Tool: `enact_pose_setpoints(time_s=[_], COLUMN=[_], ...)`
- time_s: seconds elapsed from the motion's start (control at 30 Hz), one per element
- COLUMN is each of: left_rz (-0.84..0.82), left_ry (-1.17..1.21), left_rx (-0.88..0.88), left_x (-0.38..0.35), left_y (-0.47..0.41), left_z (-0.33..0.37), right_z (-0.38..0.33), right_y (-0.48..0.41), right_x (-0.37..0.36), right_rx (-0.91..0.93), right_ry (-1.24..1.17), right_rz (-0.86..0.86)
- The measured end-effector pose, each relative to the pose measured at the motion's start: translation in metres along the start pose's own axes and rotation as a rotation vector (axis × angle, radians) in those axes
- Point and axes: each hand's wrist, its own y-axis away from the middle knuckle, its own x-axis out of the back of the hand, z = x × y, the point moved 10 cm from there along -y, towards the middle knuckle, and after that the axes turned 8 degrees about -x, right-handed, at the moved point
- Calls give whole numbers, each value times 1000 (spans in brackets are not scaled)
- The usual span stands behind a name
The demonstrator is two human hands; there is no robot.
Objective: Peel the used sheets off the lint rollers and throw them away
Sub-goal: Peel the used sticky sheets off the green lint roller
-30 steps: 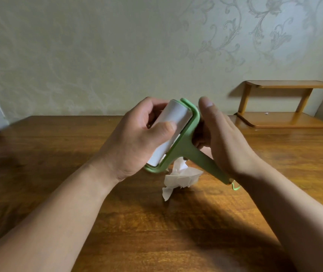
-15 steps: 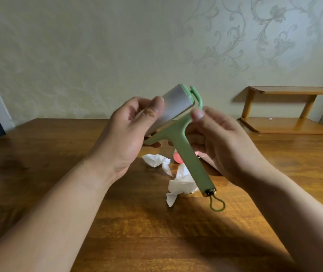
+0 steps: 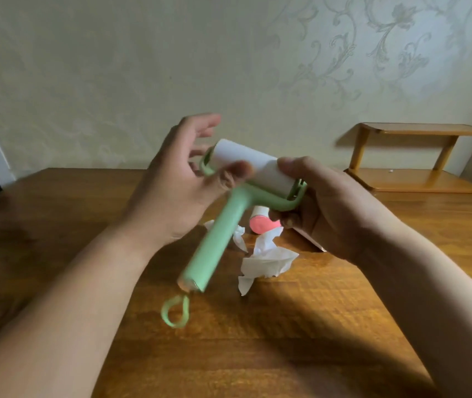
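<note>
The right hand (image 3: pixel 326 208) is grasping the green lint roller (image 3: pixel 246 193) by its roll end above the tabletop (image 3: pixel 286 326), while the left hand (image 3: pixel 174 185) is touching it with fingers spread loose.

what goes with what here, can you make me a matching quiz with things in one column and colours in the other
Things:
1. handle of the held lint roller
2. end cap of the lint roller lying on the table
3. crumpled sheets
4. small shelf

Colours:
A. white
B. wood brown
C. light green
D. pink

Pairs: 1-C, 2-D, 3-A, 4-B
</note>
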Motion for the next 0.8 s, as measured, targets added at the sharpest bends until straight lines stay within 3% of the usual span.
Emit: enact_pose_setpoints(time_s=[0.1,0.23,0.33,0.5,0.67,0.8], left_rz=[92,-34,-46,58,89,117], left_ry=[-39,-189,-261,-165,-141,-153], left_rx=[-18,-35,-91,-147,-221,-309], left_x=[16,2,-7,-4,-3,-9], left_y=[-2,1,4,7,6,12], left_z=[5,11,16,28,39,58], right_z=[-1,-2,1,-7,-7,-12], right_y=[-2,-2,-1,5,11,13], right_x=[11,16,3,-22,-36,-35], right_rx=[24,38,27,56,25,80], right_ry=[-151,-231,-252,-448,-484,-506], right_rz=[88,124,54,-135,-287,-261])
